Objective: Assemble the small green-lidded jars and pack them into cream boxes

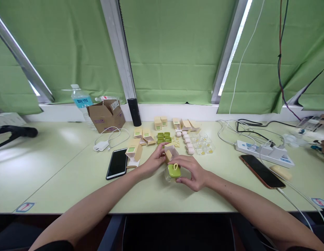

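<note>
My left hand (156, 159) is closed around a small cream cardboard box (171, 150) whose flap stands open. In my right hand (190, 170) is a small clear container with a green lid (174, 171) and a pale yellow loop on top; fingers and thumb grip it by its sides. The container is just in front of the box, close to it. Beyond my hands lie several green square lids (164, 136), small yellow pieces (176, 142), a row of pale pink pieces (188, 142) and several clear cups (203, 143) with yellow in them.
Opened cream boxes (134, 150) lie to the left beside a phone (117, 164). Behind are a brown carton (106, 116), a water bottle (82, 101) and a black flask (134, 112). A power strip (263, 153), another phone (261, 171) and cables occupy the right. Another person's hand shows at the far right.
</note>
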`<state>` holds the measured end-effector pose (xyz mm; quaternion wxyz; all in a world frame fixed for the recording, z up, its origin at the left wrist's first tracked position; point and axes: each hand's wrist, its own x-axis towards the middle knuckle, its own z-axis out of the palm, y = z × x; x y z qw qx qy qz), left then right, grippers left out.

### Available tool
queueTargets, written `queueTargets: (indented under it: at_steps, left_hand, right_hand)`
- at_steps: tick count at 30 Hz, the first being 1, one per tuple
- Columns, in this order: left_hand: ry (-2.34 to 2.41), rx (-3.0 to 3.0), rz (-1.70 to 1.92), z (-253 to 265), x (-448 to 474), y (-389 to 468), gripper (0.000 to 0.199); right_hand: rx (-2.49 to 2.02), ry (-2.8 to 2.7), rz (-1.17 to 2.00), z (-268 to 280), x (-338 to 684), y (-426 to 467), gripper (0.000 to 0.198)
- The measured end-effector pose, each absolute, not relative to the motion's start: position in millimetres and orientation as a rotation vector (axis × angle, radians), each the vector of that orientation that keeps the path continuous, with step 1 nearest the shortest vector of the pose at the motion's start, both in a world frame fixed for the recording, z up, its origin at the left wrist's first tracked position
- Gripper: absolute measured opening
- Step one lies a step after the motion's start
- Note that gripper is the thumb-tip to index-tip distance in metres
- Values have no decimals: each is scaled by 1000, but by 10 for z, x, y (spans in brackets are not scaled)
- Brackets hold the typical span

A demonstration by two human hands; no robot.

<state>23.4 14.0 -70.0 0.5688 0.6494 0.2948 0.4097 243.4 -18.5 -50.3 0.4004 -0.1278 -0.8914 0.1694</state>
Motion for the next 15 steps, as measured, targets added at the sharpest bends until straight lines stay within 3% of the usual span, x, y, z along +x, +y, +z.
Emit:
queueTargets:
  at_steps: [11,15]
  left_hand:
    - [992,2396,1314,-684,188,84,51]
    - [985,2521,1226,-680,232,20,34]
  right_hand:
    - [-618,-1719,386,-595,2476,-29,41]
    - [-629,-1723,410,-609,2458,-39,44]
